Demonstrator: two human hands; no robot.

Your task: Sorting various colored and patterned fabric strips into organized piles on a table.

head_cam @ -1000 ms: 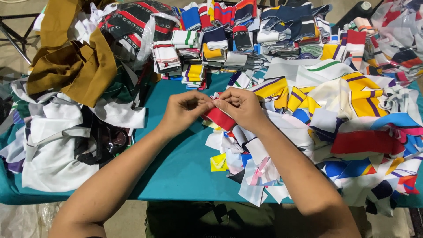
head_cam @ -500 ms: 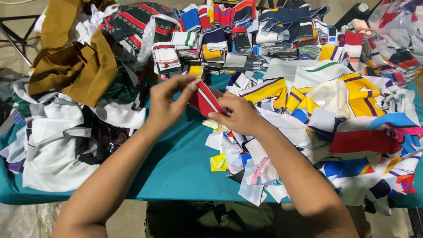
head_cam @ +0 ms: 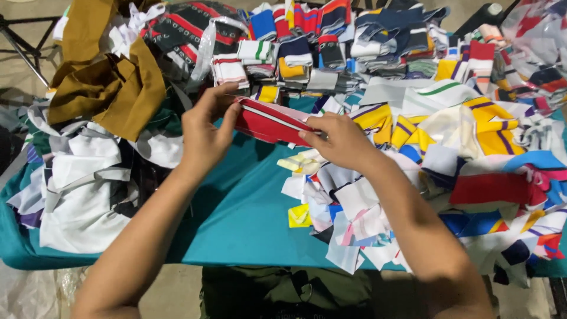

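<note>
While your left hand (head_cam: 204,127) and right hand (head_cam: 339,139) pinch the red cloth strip (head_cam: 269,121), folded stacks (head_cam: 295,56) sit done and loose scraps (head_cam: 354,218) wait.

A teal-covered table (head_cam: 236,218) bears fabric scraps (head_cam: 348,218), folded knit bands (head_cam: 307,53) and brown cloth (head_cam: 112,88).

A table under a teal cloth (head_cam: 248,218) fills the view, its bare patch lying just below the hands. Beyond its near and far-left edges shows a dull grey-brown floor (head_cam: 20,65) (concrete, by the look). 1 dark metal stand leg (head_cam: 23,47) crosses the floor far left of the hands.
</note>
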